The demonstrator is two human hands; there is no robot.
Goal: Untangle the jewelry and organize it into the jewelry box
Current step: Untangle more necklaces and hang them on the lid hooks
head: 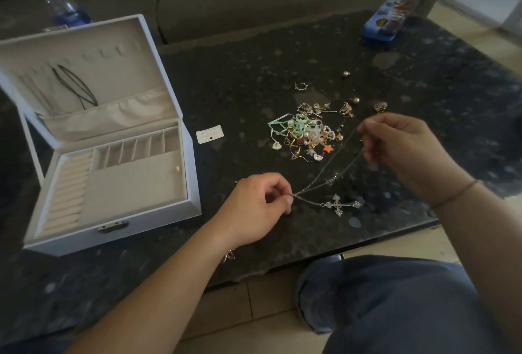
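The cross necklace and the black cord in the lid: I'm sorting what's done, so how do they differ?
The cross necklace is a thin silvery chain stretched between the left hand and right hand over the table; the black cord hangs in the jewelry box lid. The necklace carries a cross pendant; no pendant shows on the cord.

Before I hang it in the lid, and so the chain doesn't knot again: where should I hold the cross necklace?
Keep to the thin chain, not the cross pendant. Pinch near the free end at the right hand, coming from above, so the heavy pendant hangs straight below.
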